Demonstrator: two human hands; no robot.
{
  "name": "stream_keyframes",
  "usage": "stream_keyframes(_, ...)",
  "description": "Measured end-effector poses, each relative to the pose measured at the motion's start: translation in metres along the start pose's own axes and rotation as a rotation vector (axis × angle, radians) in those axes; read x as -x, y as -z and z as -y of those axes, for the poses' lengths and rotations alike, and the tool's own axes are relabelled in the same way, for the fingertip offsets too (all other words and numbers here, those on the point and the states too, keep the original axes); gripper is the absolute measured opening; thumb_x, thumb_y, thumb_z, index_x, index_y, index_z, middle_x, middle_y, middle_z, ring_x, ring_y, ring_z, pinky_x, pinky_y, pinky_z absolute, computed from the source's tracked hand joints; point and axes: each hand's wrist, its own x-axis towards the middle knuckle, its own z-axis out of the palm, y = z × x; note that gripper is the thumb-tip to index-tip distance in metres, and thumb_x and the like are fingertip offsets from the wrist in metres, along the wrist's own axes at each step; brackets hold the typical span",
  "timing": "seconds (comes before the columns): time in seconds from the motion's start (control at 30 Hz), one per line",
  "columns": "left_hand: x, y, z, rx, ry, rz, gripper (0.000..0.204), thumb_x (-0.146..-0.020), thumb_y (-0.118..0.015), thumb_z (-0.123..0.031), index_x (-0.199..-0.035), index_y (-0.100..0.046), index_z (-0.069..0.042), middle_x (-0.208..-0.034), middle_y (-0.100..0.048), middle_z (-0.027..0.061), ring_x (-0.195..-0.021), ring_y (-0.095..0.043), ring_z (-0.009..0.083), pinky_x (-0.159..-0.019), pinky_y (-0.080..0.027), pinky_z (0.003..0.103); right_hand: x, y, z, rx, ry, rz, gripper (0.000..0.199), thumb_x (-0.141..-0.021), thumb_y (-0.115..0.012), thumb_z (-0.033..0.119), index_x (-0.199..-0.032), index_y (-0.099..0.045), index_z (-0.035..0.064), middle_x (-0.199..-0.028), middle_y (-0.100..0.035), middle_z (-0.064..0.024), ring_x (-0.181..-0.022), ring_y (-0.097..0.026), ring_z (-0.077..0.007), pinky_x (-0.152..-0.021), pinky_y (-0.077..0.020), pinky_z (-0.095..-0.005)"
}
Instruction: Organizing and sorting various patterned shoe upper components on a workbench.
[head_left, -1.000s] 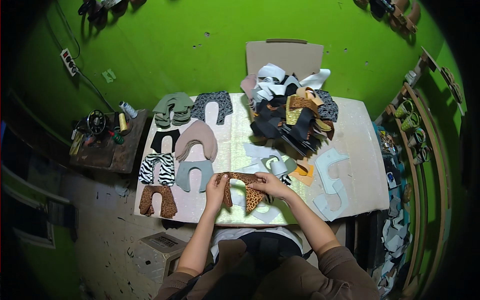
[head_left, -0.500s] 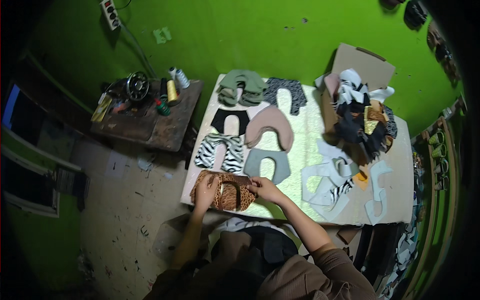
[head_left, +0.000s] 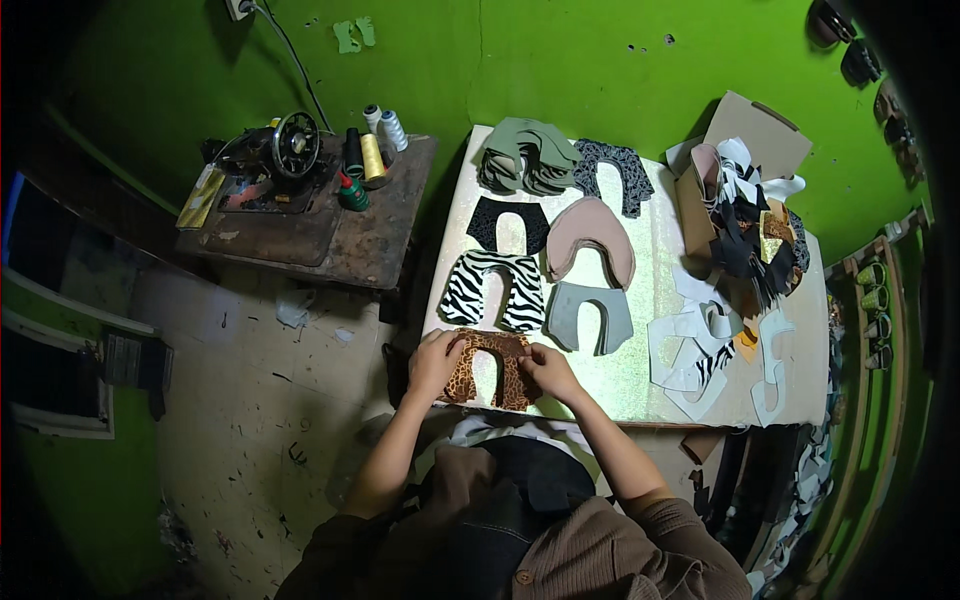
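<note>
At the near left of the table, a stack of leopard-print U-shaped pieces (head_left: 517,386) lies with its opening toward me. My left hand (head_left: 434,364) grips its left side near the top, fingers closed over the edge. On the opposite side, my right hand (head_left: 549,371) pinches the upper right edge. Just beyond lie zebra-print pieces (head_left: 463,290) of the same shape, with a grey stack (head_left: 573,318) to their right. Farther back are black pieces (head_left: 484,222), a dusty-pink stack (head_left: 604,236), an olive-green stack (head_left: 527,150) and dark speckled pieces (head_left: 607,170).
White and zebra offcuts (head_left: 690,365) are spread on the table's right half. Behind them, a cardboard box (head_left: 697,215) overflows with scraps. A sewing machine (head_left: 285,150) and thread cones (head_left: 374,160) stand on a wooden table (head_left: 360,235) to the left. A rack (head_left: 850,400) runs along the right.
The leopard-print stack, tilted and bunched between my hands before, now lies flat with its U-shape facing me. My hands have shifted to its upper sides. The whole view has moved slightly.
</note>
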Motion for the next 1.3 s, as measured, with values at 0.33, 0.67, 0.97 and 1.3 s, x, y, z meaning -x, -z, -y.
stream_keyframes(0.33, 0.007, -0.009, -0.017, -0.225, -0.12, -0.141, 0.037, -0.077, -0.062, -0.014, -0.111, -0.055, -0.006, -0.111, -0.049, 0.01, -0.103, -0.047, 0.0301, -0.085, -0.041, 0.038, 0.019, -0.02, 0.044, 0.608, 0.026, -0.308, 0.032, -0.08, -0.057, 0.021, -0.105, -0.053, 0.0014, -0.084, -0.062, -0.0181, -0.075, -0.061, -0.0362, -0.066, -0.0471, -0.0456)
stream_keyframes(0.67, 0.029, -0.023, -0.006, -0.405, -0.395, 0.069, 0.048, -0.083, -0.054, -0.019, -0.129, -0.045, -0.005, -0.135, -0.042, 0.0098, -0.128, -0.036, 0.0239, -0.105, -0.026, 0.042, 0.016, -0.046, 0.022, 0.946, 0.691, -0.213, 0.055, -0.084, -0.053, 0.026, -0.133, -0.039, 0.0035, -0.135, -0.042, -0.0116, -0.127, -0.035, -0.0254, -0.108, -0.0226, -0.0403)
stream_keyframes(0.97, 0.03, -0.03, -0.017, -0.4, -0.352, 0.089, 0.051, -0.085, -0.051, -0.019, -0.132, -0.04, -0.003, -0.138, -0.037, 0.0164, -0.129, -0.033, 0.0316, -0.107, -0.024, 0.044, 0.013, -0.04, 0.001, 0.895, 0.617, -0.156, 0.055, -0.088, -0.044, 0.038, -0.135, -0.039, 0.0094, -0.141, -0.036, -0.0087, -0.132, -0.029, -0.0235, -0.108, -0.0153, -0.0506)
stream_keyframes(1.3, 0.023, -0.106, -0.128, -0.094, -0.538, -0.021, 0.034, -0.082, -0.052, -0.011, -0.115, -0.054, -0.002, -0.122, -0.049, 0.0194, -0.108, -0.05, 0.0364, -0.091, -0.04, 0.043, 0.059, 0.068, -0.014, 0.571, 0.651, -0.54, 0.018, -0.078, -0.059, 0.015, -0.093, -0.062, 0.0051, -0.082, -0.06, -0.0091, -0.077, -0.057, -0.0262, -0.078, -0.0434, -0.0384)
